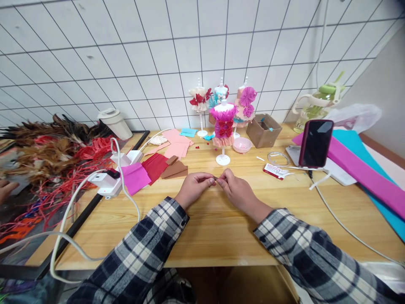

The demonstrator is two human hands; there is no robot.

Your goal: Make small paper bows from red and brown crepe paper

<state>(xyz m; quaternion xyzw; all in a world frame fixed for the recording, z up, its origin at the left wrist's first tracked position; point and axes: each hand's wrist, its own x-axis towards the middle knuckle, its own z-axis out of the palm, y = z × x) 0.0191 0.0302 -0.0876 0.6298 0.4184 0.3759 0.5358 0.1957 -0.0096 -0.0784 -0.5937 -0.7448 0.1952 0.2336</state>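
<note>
The left hand [193, 185] and the right hand [238, 190] meet at the fingertips just above the pale wooden tabletop [221, 236]. Both are closed in a fine pinch on a tiny dark piece [216, 178], which is too small to identify. Each hand takes one end, and the wrists rest low, probably to steady such small work.

Just beyond the left hand lies a folded brown paper piece [174, 169]. Beside it are a pleated dark red paper sheet [155, 165] and a magenta paper square [135, 177], with pale pink paper sheets [177, 144] behind. They fan out within easy reach, like stock laid ready.

Straight ahead stands a small white-stand mannequin in a magenta and red paper dress [224, 126], facing the person, perhaps as a model. Three similar dressed figures stand behind it by the tiled wall. To its right are a shallow pink bowl [242, 145] and an open brown cardboard box [263, 130].

Further right, a dark phone in a maroon case [315, 142] is propped upright and angled towards the person, and a small red and white packet [274, 171] lies flat near it. On the left sit a white power strip with its cables [106, 183] and a heap of brown feathers and red strands [44, 156]. Another person's hand [4, 188] shows at the left edge.
</note>
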